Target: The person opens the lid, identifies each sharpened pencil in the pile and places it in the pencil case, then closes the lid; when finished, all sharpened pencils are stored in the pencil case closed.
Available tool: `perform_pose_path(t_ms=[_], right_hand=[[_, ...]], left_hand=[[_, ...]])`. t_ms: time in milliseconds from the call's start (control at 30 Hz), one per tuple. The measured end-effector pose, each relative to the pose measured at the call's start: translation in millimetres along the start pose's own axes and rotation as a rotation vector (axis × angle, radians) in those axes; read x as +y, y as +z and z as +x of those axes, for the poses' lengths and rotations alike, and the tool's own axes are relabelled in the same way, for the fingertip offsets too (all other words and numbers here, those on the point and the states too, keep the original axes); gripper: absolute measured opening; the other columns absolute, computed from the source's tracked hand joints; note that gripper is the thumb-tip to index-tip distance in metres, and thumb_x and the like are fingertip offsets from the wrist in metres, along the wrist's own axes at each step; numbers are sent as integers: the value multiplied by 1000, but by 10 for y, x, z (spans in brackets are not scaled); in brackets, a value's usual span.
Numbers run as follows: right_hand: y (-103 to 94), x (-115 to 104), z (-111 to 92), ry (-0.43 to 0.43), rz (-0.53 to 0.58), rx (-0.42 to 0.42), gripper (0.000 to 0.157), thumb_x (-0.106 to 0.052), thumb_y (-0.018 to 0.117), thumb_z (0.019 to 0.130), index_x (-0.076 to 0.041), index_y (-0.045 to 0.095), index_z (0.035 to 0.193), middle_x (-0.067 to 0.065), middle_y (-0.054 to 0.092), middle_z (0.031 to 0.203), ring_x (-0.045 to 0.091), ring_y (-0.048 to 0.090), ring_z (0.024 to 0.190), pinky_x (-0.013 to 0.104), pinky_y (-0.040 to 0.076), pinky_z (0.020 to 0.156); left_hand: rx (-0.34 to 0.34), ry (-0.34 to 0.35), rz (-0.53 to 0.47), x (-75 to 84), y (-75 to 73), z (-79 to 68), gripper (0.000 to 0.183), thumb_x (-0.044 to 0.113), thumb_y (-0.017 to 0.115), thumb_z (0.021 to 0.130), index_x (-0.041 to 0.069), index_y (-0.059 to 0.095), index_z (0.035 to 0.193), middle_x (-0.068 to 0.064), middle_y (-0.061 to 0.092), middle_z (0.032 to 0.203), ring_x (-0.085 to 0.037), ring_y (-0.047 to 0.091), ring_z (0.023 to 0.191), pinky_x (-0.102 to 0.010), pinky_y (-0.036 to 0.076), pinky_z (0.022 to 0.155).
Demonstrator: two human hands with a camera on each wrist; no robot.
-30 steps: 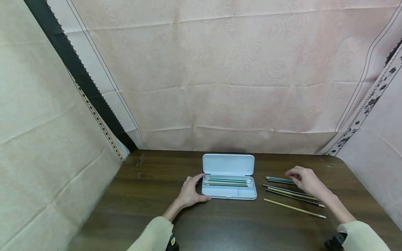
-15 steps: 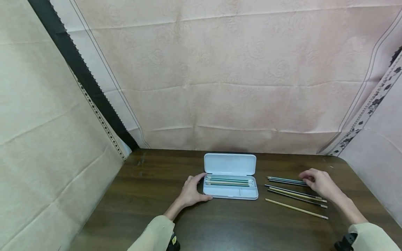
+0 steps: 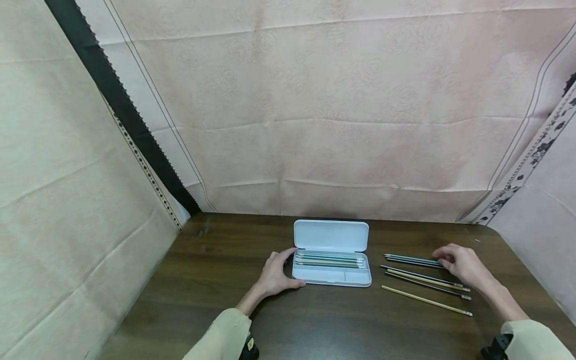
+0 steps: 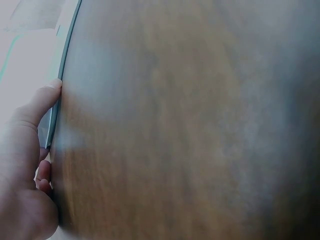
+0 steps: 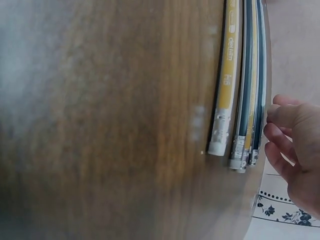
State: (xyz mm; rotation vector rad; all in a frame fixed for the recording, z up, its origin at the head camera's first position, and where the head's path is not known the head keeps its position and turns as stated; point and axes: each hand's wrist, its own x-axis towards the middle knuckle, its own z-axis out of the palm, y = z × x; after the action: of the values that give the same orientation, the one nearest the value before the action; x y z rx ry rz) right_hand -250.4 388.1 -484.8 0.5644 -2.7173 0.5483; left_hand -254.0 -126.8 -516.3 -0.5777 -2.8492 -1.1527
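Observation:
My left hand (image 3: 273, 276) grips the left side of an open light-blue pencil case (image 3: 310, 275), thumb at the front corner and a finger at the back. Several pencils (image 3: 330, 261) lie in its rear compartment. My right hand (image 3: 462, 262) is at the right end of the farthest dark pencils (image 3: 407, 259), which lie flat on the table. Its fingers bend over that end and hide it; whether they pinch a pencil cannot be seen. In the right wrist view, the thumb and fingers (image 5: 282, 117) are close together beyond the nearer pencils.
Nearer on the brown table (image 3: 342, 325), a mixed group of dark and yellow pencils (image 3: 425, 281) lies to the right of the case. A single yellow pencil (image 3: 425, 301) with a white eraser lies in front of them. Pale cloth (image 3: 333, 125) hangs behind the table and at both sides.
My right hand has moved right along the far dark pencils to their end, and has barely shifted in the last half second. The left hand keeps its hold on the pencil case.

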Motion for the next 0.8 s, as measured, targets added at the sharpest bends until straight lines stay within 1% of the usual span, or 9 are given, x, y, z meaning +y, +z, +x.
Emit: perform_pose_path(t_ms=[300,600,800], right_hand=[[12,46,9,35,-5,-40,19,10,72,79,-5,74,90,3,66,85,16,59,74,37,48,62],[30,69,28,-17,-18,-27,21,10,74,78,-9,74,87,-1,66,83,10,59,72,35,49,61],[30,48,50,8,-18,-82,20,10,71,81,-8,75,88,-1,65,84,15,60,74,38,50,64]], left_hand=[[-3,-1,1,12,-6,-4,92,47,89,71,17,48,148,-6,53,124,-21,43,108,-42,39,86],[-4,-3,6,13,-8,-3,92,46,89,71,17,48,148,-6,53,125,-22,43,109,-43,39,86],[-1,-2,7,11,-4,-4,92,46,89,71,17,49,148,-6,53,124,-22,44,108,-43,40,86]])
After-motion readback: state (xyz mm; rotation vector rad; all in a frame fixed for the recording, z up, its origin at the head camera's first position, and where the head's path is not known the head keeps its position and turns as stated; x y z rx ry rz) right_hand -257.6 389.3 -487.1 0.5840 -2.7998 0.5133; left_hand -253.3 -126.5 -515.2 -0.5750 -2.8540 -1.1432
